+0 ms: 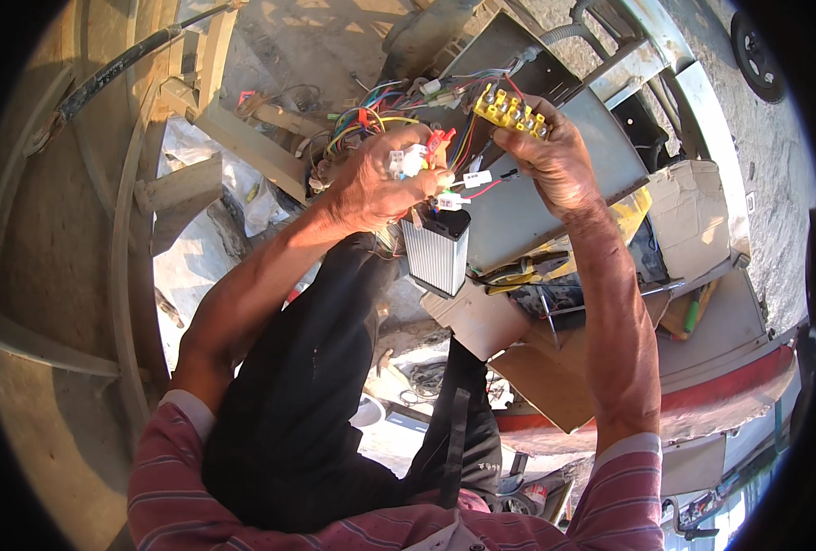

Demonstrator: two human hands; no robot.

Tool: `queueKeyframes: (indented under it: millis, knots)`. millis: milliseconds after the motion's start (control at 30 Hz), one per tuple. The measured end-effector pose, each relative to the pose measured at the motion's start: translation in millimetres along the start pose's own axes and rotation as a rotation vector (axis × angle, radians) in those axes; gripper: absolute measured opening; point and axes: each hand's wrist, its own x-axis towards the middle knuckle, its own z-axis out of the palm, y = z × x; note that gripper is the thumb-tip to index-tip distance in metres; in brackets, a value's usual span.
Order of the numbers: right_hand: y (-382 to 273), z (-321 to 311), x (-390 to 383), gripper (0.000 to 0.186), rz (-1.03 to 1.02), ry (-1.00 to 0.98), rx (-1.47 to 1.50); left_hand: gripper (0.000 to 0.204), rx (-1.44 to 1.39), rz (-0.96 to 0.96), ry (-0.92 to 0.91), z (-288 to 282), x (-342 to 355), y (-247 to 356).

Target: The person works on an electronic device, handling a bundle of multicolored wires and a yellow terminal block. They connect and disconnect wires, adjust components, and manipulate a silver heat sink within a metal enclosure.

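Note:
My left hand (374,184) is closed round a bunch of wire connectors, white (410,161) and red (437,143), with a further white plug (452,201) hanging at its lower edge. My right hand (559,156) grips a yellow terminal block (509,112) between thumb and fingers, its screws facing up. Coloured wires (385,119) run behind both hands in a tangled harness, and a white plug (478,179) on leads dangles between them. Below the left hand is a finned silver metal box (436,253) with wires at its top, by a grey metal tray (518,230).
Wooden framing (128,257) lines the left. Cardboard pieces (688,220) and a green-handled tool (692,312) lie at the right, along a red curved edge (729,376). A wheel (755,60) stands at the top right. My dark-trousered legs fill the lower middle.

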Motion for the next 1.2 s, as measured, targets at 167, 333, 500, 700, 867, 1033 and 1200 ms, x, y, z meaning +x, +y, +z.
queueKeyframes:
  millis: [167,333,500,700,867,1033,1200]
  knots:
    - [4,2,0,0.047,-0.04,0.0,0.02,0.019,-0.085,-0.14,0.12,5,4,-3]
    - [3,2,0,0.046,-0.05,-0.01,0.011,0.029,0.347,-0.132,0.097,13,25,-13]
    - [1,4,-2,0.044,-0.052,-0.031,0.018,0.02,0.194,-0.04,0.149,23,31,-29]
    - [-4,4,-3,0.044,-0.027,0.01,-0.282,0.022,-0.032,-0.286,0.168,7,15,-25]
    - [5,8,-2,0.048,-0.119,0.024,-0.419,0.02,-0.124,-0.29,0.158,1,22,-12]
    - [11,7,3,0.051,-0.132,-0.024,-0.253,0.021,-0.17,-0.198,0.194,2,36,-3]
    - [11,7,2,0.048,-0.124,-0.045,-0.143,0.021,-0.134,-0.341,0.193,-1,47,-3]
